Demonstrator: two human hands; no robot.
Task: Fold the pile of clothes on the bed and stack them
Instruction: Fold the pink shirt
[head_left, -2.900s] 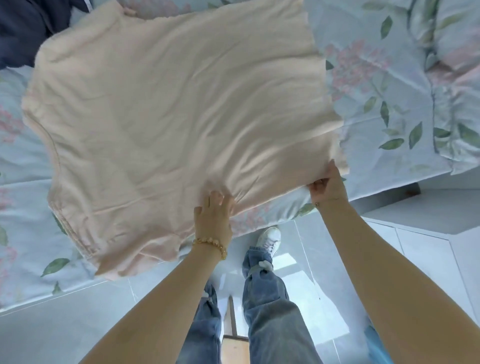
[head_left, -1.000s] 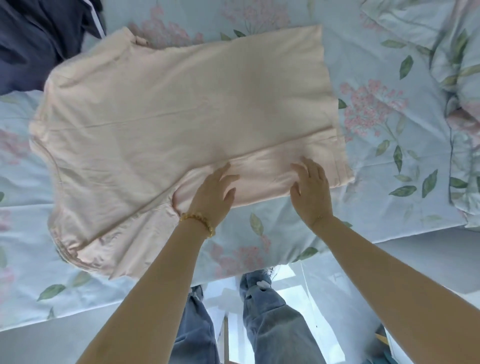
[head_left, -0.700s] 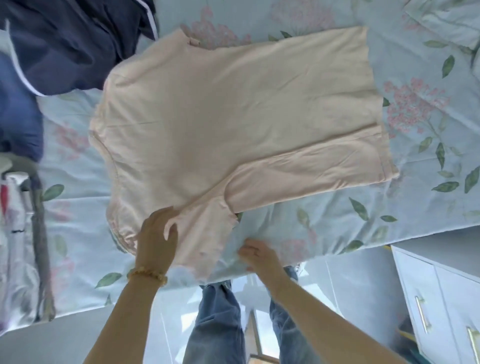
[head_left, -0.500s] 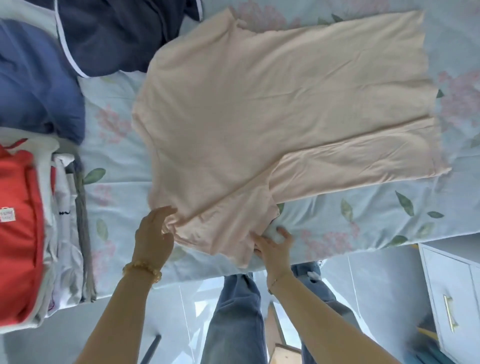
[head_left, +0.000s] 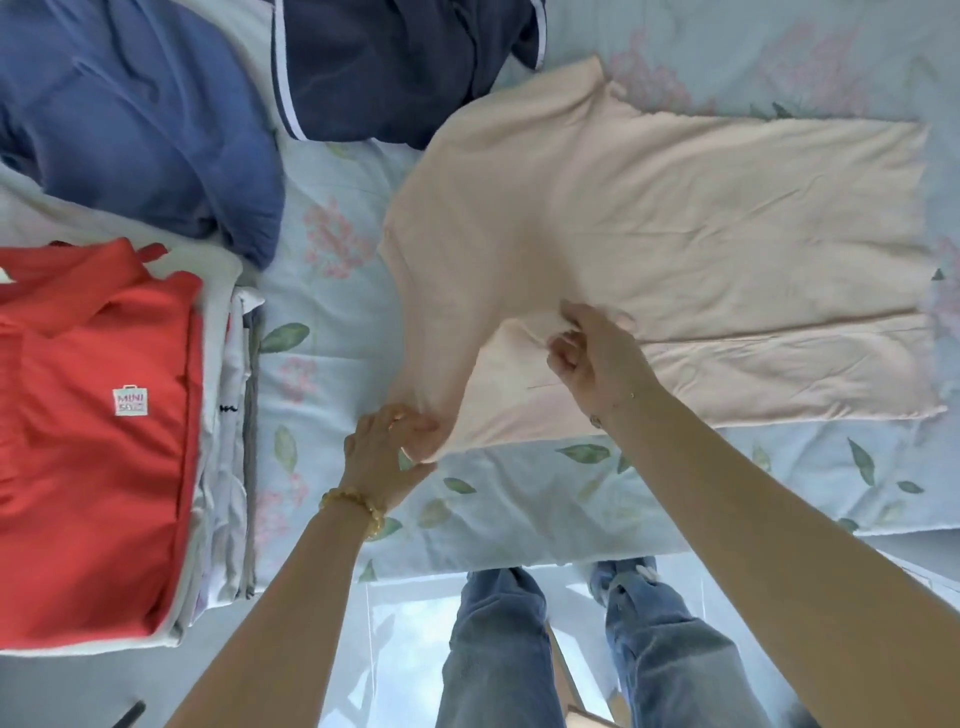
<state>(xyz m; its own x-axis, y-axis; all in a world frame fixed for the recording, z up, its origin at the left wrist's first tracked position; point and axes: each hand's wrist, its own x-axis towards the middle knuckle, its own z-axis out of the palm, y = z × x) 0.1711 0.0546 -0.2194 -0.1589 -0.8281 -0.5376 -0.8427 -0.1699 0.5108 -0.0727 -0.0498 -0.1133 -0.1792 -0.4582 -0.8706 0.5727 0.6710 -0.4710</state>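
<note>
While the peach T-shirt (head_left: 649, 218) lies flat at 1 o'clock on the bed (head_left: 332, 322), left hand (head_left: 387, 452) pinches its sleeve hem and right hand (head_left: 597, 353) pinches the armpit fold, apparently tucking the sleeve inward.

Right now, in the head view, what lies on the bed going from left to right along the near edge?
Folded stack topped by a red shirt → left hand gripping the sleeve → peach T-shirt, spread flat with its near side folded over → right hand pinching the T-shirt → bare floral bedsheet.
</note>
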